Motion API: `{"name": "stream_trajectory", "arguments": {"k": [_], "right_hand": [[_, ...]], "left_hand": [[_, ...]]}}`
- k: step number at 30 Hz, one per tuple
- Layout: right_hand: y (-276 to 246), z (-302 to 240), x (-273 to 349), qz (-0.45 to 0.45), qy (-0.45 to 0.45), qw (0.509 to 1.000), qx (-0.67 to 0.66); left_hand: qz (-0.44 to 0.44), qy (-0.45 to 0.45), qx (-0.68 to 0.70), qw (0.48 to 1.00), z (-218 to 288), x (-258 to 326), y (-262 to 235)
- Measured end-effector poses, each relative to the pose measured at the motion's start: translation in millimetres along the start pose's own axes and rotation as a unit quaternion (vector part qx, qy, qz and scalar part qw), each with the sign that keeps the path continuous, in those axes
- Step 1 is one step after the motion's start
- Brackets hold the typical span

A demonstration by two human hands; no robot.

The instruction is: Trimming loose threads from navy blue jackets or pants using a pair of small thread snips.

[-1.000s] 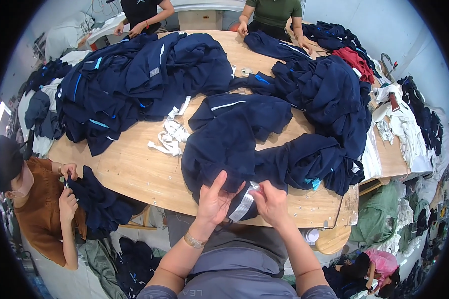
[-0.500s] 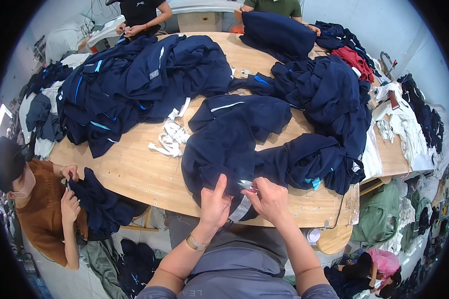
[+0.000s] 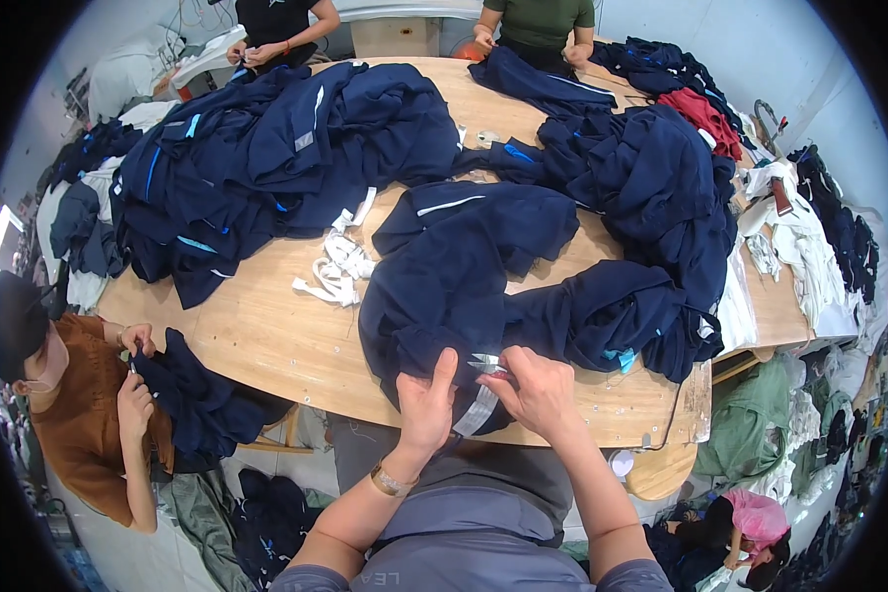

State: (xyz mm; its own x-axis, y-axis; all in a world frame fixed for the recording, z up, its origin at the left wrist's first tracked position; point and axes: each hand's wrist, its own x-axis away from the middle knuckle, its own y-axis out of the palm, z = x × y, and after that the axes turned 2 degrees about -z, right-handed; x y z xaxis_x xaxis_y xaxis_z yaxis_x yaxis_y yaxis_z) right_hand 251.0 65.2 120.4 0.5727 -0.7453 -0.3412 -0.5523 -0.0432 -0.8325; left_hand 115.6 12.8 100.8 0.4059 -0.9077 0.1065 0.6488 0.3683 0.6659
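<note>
A navy garment (image 3: 429,296) lies bunched at the table's near edge, with part of it hanging over. My left hand (image 3: 426,407) is closed on its near edge, thumb up; the fingers are partly hidden. A pair of thread snips (image 3: 485,363) is gripped in my right hand (image 3: 541,393), blades parted and pointing left toward the left thumb. Just below the snips, a light grey strip (image 3: 478,412) shows on the garment. Whether the blades touch a thread is too small to tell.
Large heaps of navy garments (image 3: 365,123) cover the wooden table's (image 3: 227,335) far left and right (image 3: 651,168). White straps (image 3: 337,271) lie left of my garment. A co-worker in brown (image 3: 94,405) sits at left; two more people stand across the table. A stool (image 3: 661,476) stands at right.
The snips' blades stand wider apart, and my right hand has shifted slightly right. Across the table, the co-worker in green has lowered a navy garment onto the tabletop.
</note>
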Motion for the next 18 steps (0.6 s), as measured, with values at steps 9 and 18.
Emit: {"name": "stream_trajectory", "arguments": {"k": [9, 18], "right_hand": [[11, 5, 5, 0.04, -0.011, 0.996, -0.08], [26, -29, 0, 0.069, 0.112, 0.934, -0.334]], "left_hand": [[-0.004, 0.011, -0.028, 1.0, -1, 0, -1], [-0.033, -0.084, 0.086, 0.992, 4, -3, -5]]}}
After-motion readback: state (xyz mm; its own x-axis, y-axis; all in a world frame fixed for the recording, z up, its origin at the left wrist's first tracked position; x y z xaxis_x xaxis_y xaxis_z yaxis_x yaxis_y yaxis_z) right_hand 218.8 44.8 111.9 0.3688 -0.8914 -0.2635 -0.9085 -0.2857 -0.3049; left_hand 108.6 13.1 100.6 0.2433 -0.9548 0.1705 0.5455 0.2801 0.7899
